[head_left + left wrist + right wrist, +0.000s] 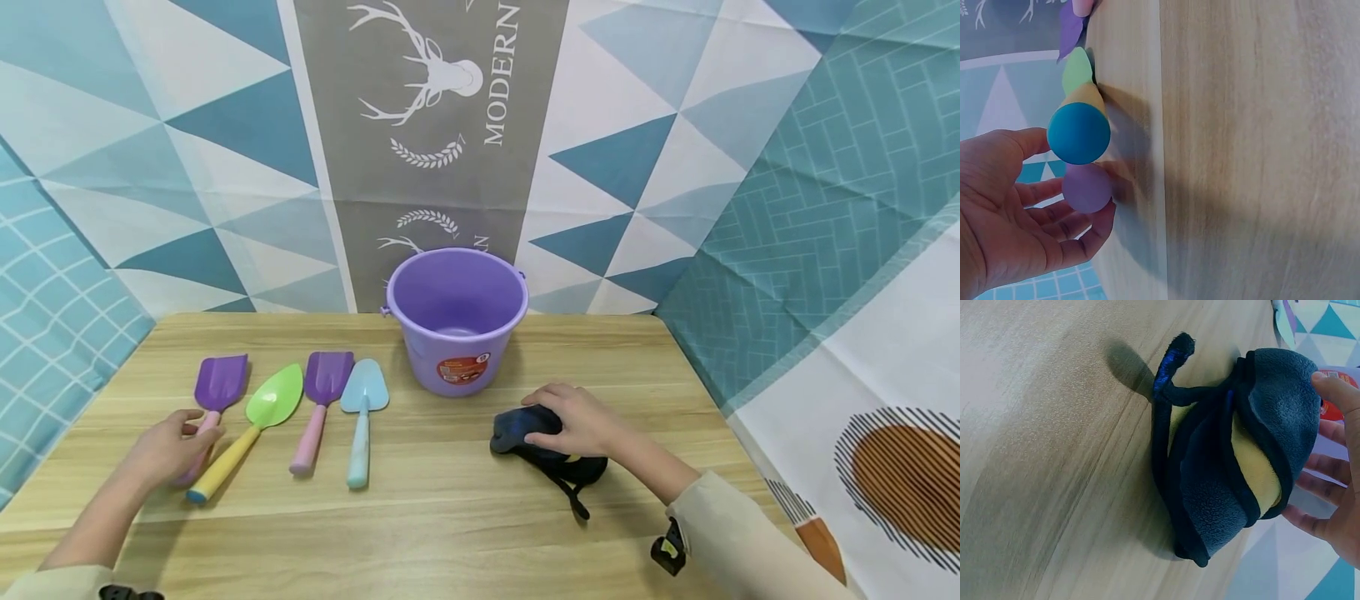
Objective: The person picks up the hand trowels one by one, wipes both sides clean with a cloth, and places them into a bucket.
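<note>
Can read "MODERN" on the grey wall panel point(442, 187); cannot make out the fine print on the red label point(461, 369) of the purple bucket point(423, 358), upright near the rear edge of the bench point(450, 533). Find left hand point(168, 450) with fingers loosely parted about the pink handle point(1088, 187) of the outermost purple shovel point(222, 382), without a closed grip. Find right hand point(577, 417) with fingers spread, touching the dark cloth bundle point(510, 429), partly hiding it. Note green shovel point(275, 398), second purple shovel point(327, 379) and light-blue shovel point(365, 387) alongside.
</note>
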A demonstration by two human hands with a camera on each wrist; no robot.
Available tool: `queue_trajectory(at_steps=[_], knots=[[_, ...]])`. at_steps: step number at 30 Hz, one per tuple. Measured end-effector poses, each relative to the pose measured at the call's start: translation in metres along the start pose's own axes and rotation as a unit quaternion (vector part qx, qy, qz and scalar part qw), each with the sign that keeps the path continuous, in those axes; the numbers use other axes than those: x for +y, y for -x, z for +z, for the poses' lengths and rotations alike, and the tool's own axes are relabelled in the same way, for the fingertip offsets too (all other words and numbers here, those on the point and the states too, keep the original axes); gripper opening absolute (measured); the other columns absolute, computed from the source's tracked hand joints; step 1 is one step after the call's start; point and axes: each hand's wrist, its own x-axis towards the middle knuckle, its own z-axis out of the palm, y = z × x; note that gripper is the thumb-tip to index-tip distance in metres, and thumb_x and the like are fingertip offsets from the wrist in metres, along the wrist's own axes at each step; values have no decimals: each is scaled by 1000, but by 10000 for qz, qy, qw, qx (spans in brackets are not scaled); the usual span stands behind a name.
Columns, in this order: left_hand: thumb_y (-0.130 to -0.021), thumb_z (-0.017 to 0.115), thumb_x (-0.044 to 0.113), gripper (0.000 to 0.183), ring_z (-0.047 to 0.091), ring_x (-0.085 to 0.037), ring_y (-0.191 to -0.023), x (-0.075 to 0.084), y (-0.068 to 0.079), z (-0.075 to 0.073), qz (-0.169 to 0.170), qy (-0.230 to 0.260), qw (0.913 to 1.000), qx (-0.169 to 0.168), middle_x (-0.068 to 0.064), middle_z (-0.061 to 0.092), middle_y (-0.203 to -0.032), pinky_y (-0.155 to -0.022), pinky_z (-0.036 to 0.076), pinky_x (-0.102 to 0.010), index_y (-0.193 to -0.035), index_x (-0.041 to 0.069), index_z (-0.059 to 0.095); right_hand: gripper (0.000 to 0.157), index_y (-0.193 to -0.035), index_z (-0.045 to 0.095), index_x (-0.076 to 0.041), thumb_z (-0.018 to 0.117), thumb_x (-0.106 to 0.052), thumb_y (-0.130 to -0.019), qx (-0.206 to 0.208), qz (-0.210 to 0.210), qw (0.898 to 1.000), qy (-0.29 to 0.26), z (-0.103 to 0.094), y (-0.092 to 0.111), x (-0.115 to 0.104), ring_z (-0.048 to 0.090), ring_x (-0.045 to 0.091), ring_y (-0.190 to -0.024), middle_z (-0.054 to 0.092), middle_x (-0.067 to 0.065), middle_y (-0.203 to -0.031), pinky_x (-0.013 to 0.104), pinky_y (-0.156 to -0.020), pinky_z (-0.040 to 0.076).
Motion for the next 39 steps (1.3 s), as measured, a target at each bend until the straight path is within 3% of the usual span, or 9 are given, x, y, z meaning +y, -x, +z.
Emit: queue_trajectory(at_steps=[11,22,33,39], knots=[[-96,43,46,79,43,-60,-105,-3,-1,-1,-312,20,9993,-207,-45,41,-120,-81,43,-59,-129,-24,25,55,-127,55,-23,63,-53,-82,-181,116,9995,216,12,-3,0,54,20,-117,59,0,-124,48,-93,43],[-91,53,45,81,48,-57,-99,-9,-1,-1,-320,-2,9989,-337,-45,46,-114,-76,46,-54,-127,-22,27,61,-132,50,-26,66,-52,-79,-323,190,9987,354,21,-5,0,53,20,-117,59,0,-125,50,-97,38],[-92,51,34,68,50,-58,-97,-16,-3,2,-239,15,9995,-218,-44,48,-112,-74,46,-54,-126,-21,31,66,-136,45,-25,69,-48,-79,-553,177,9977,348,29,-5,-1,53,22,-118,58,3,-127,51,-96,40],[-91,47,29,62,55,-50,-92,-15,-3,2,-251,66,9996,-102,-43,49,-110,-72,48,-50,-125,-22,32,65,-136,45,-24,69,-46,-80,-525,158,9979,357,33,-6,0,54,22,-118,58,4,-128,50,-98,40]])
